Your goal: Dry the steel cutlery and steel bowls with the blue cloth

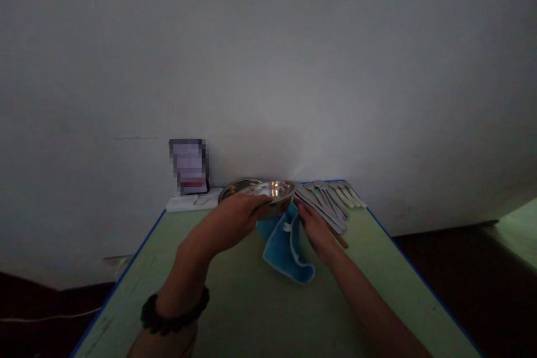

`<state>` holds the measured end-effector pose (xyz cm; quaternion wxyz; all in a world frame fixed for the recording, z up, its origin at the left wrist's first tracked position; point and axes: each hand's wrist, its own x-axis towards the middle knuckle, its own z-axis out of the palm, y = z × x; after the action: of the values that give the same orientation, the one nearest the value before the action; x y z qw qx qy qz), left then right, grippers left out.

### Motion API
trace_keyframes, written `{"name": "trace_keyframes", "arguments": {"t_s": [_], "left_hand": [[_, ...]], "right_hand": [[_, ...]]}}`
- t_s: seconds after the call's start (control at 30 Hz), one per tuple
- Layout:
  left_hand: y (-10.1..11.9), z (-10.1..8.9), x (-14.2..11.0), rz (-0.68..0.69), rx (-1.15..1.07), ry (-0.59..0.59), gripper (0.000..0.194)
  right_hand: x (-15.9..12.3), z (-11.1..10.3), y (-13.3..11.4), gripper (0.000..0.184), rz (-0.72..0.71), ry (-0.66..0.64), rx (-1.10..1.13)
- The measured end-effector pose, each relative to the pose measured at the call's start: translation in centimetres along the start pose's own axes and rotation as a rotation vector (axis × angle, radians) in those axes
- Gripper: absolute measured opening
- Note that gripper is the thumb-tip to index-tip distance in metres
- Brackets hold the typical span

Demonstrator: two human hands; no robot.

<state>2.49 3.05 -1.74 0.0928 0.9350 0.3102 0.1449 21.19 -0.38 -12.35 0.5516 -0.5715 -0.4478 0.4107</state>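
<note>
My left hand [239,218] grips a shiny steel bowl [277,190] by its near rim and holds it tilted above the green table [235,302]. My right hand [314,229] holds a blue cloth [287,249] just under the bowl; the cloth hangs down onto the table. A beaded bracelet [174,313] sits on my left wrist. A second steel bowl [235,187] lies behind the held one, close to the wall.
Several spoons and knives [329,201] lie fanned out at the table's far right. A white flat object [193,199] with a blurred card [188,166] on it stands at the far left by the wall. The table has blue edges.
</note>
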Motion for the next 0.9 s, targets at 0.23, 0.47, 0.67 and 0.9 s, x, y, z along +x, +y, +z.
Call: {"name": "trace_keyframes", "arguments": {"t_s": [0.23, 0.47, 0.67, 0.9], "left_hand": [[4.9, 3.9, 1.3, 0.252, 0.203, -0.042, 0.028], [6.8, 6.9, 2.3, 0.371, 0.131, 0.108, 0.04], [2.0, 6.8, 2.5, 0.078, 0.088, 0.214, 0.038], [-5.7, 6.8, 0.9, -0.385, 0.275, 0.443, 0.045]], "right_hand": [[-0.9, -7.1, -2.8, 0.062, 0.114, -0.122, 0.046], [-4.7, -17.1, -2.6, 0.025, 0.154, -0.02, -0.399], [-6.3, -22.6, 1.1, 0.034, 0.267, 0.026, -0.67], [-5.3, -22.2, 1.9, 0.051, 0.165, 0.247, -1.023]]}}
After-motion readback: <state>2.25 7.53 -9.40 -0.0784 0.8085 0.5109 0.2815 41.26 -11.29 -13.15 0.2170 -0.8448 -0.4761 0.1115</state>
